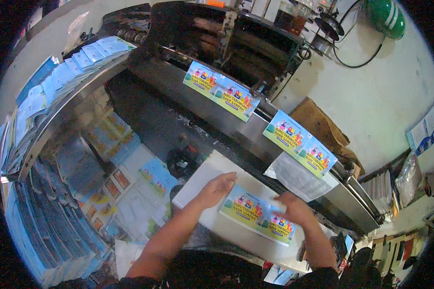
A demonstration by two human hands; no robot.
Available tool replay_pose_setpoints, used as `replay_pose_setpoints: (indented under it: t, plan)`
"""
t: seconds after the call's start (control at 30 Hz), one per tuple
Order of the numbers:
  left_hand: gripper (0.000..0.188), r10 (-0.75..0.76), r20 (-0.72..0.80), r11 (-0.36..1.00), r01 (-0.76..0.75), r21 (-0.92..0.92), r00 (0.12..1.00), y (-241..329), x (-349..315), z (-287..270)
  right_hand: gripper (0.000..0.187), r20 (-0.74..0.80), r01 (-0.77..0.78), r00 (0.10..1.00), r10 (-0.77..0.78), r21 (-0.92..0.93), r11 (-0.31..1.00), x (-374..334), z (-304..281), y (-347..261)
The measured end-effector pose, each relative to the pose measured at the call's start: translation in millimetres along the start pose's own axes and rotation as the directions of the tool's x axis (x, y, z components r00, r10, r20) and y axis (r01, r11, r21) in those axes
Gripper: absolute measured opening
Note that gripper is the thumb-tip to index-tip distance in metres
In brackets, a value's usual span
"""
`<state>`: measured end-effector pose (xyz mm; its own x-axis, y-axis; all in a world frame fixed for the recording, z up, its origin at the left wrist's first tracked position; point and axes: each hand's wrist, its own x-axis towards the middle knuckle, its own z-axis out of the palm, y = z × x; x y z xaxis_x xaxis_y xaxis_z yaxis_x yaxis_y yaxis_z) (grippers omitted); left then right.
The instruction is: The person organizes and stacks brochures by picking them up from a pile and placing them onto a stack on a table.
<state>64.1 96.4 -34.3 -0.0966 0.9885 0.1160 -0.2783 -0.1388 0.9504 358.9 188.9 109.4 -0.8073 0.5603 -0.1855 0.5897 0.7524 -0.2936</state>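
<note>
Along the white surface's (214, 166) long edge, the printed sheet (243, 207) is lying nearer the right hand (294, 210), grip parted, hold unclear, the left hand (218, 190) loosely open, seemingly empty, by its far-left corner.

Printed sheet (255, 216) (blue-green) lies flat on white surface (215, 168).

A hand fits on the far left corner of the flat white board (210, 166), but the left hand (216, 190) and a blue-and-green paper sheet (255, 219) block its middle.
</note>
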Motion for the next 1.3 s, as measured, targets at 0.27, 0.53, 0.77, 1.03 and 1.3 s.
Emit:
replay_pose_setpoints:
  t: [0.27,0.53,0.77,1.03,1.3]
  plan:
    - [0.046,-0.046,0.004,0.999,0.046,-0.006,0.999,11,3,5,0.089,0.198,-0.065,0.979,0.057,0.035,0.997,-30,37,-38]
    - [0.049,0.016,0.032,0.999,-0.014,-0.039,0.999,-1,10,2,0.026,0.118,-0.041,0.993,0.01,0.266,0.963,-29,-15,8]
    - [0.049,-0.024,-0.005,0.999,0.025,0.04,1.0,0,12,-2,0.038,-0.724,-0.317,0.69,-0.004,-0.307,0.897,5,-161,12]
    - [0.051,-0.021,-0.02,0.998,0.022,0.057,1.0,1,19,5,0.039,-0.678,-0.251,0.726,-0.116,-0.419,0.873,75,-123,73]
    - [0.05,-0.001,0.015,1.0,0.002,-0.022,1.0,-2,16,-1,0.02,-0.447,-0.087,0.894,0.021,-0.128,0.988,29,-35,59]
